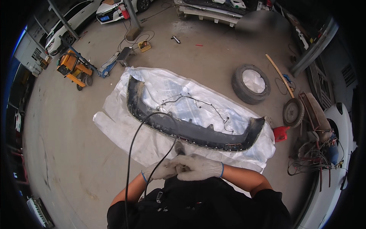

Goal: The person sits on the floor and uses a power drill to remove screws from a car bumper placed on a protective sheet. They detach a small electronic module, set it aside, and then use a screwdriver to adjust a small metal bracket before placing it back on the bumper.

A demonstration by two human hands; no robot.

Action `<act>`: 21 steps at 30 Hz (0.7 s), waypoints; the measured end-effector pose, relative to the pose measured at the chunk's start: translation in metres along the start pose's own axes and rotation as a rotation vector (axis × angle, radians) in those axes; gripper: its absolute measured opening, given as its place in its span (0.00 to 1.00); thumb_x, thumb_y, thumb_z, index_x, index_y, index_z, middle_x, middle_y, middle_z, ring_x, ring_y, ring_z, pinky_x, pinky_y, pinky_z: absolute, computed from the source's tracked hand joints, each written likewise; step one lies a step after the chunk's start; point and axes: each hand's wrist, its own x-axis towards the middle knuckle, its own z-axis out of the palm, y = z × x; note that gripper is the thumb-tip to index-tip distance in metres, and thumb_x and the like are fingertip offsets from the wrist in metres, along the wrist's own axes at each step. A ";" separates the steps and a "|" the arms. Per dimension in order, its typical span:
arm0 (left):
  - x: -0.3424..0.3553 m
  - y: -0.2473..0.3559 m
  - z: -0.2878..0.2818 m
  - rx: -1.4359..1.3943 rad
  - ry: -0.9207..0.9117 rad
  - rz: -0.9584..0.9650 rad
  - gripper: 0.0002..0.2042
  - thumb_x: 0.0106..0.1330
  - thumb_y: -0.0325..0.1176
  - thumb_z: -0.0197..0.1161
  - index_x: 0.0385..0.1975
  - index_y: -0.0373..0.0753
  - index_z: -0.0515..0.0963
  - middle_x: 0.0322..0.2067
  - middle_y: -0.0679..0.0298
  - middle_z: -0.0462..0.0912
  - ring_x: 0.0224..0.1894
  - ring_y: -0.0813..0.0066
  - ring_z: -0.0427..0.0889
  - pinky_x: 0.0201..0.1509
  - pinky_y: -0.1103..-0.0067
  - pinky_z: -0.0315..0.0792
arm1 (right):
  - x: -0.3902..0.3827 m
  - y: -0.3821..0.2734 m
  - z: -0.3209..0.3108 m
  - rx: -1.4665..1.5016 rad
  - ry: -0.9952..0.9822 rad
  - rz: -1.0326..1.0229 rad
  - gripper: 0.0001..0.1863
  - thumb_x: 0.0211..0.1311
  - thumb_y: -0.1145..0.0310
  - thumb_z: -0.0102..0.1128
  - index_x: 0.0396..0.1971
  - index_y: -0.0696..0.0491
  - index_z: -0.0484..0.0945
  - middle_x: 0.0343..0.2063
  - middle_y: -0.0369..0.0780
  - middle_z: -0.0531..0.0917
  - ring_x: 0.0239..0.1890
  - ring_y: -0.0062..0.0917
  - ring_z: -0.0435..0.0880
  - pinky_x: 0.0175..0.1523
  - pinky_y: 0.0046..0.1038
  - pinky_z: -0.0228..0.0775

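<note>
My left hand (161, 169) and my right hand (198, 168), both in grey knit gloves, are closed together at my waist; what is between them is too hidden to make out. A thin black cable (131, 147) loops up in front of me and runs down past my left hand. Beyond my hands, a dark plastic car bumper (190, 133) lies inner side up on a white woven sheet (110, 129), with a thin wiring harness (206, 105) inside its curve. A dark shoe (179, 148) shows just past my gloves.
A tyre (244, 91), a wooden strip (278, 72), a small wheel (292, 112), a red canister (280, 133) and piled hoses (320, 160) stand right. A yellow cart (72, 68), floor jack (106, 66) and toolbox (144, 45) are back left; cars (114, 15) and lift posts (310, 51) surround them.
</note>
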 end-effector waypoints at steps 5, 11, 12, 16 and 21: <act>0.033 0.060 -0.109 0.720 -0.118 0.256 0.13 0.65 0.39 0.56 0.38 0.41 0.85 0.30 0.64 0.85 0.31 0.64 0.83 0.36 0.64 0.75 | 0.020 0.033 -0.037 0.164 0.510 0.130 0.18 0.65 0.67 0.56 0.51 0.57 0.78 0.30 0.37 0.83 0.28 0.19 0.80 0.34 0.23 0.73; -0.007 0.191 -0.201 1.358 0.230 -0.007 0.11 0.58 0.36 0.54 0.27 0.38 0.81 0.28 0.50 0.82 0.33 0.46 0.81 0.38 0.58 0.74 | 0.051 0.078 -0.078 0.500 0.998 0.191 0.17 0.73 0.66 0.43 0.46 0.62 0.77 0.25 0.36 0.79 0.18 0.12 0.70 0.21 0.17 0.62; -0.029 0.209 -0.200 1.289 0.247 0.010 0.10 0.58 0.35 0.54 0.28 0.38 0.81 0.27 0.51 0.82 0.32 0.47 0.82 0.38 0.59 0.74 | 0.064 0.080 -0.083 0.512 0.972 0.219 0.17 0.73 0.66 0.44 0.47 0.62 0.77 0.25 0.36 0.80 0.18 0.12 0.70 0.21 0.17 0.62; 0.004 0.244 -0.225 0.654 0.067 0.519 0.09 0.61 0.29 0.54 0.34 0.36 0.82 0.22 0.60 0.80 0.23 0.64 0.78 0.29 0.69 0.72 | 0.091 0.076 -0.113 0.496 1.007 0.335 0.15 0.73 0.67 0.45 0.49 0.59 0.77 0.26 0.36 0.80 0.19 0.13 0.70 0.21 0.17 0.63; 0.107 0.249 -0.230 -0.380 0.428 0.296 0.11 0.68 0.25 0.50 0.45 0.31 0.77 0.21 0.69 0.72 0.19 0.84 0.65 0.22 0.86 0.60 | 0.173 0.067 -0.191 0.920 0.768 0.104 0.19 0.77 0.59 0.43 0.50 0.58 0.76 0.29 0.38 0.82 0.19 0.18 0.73 0.23 0.20 0.65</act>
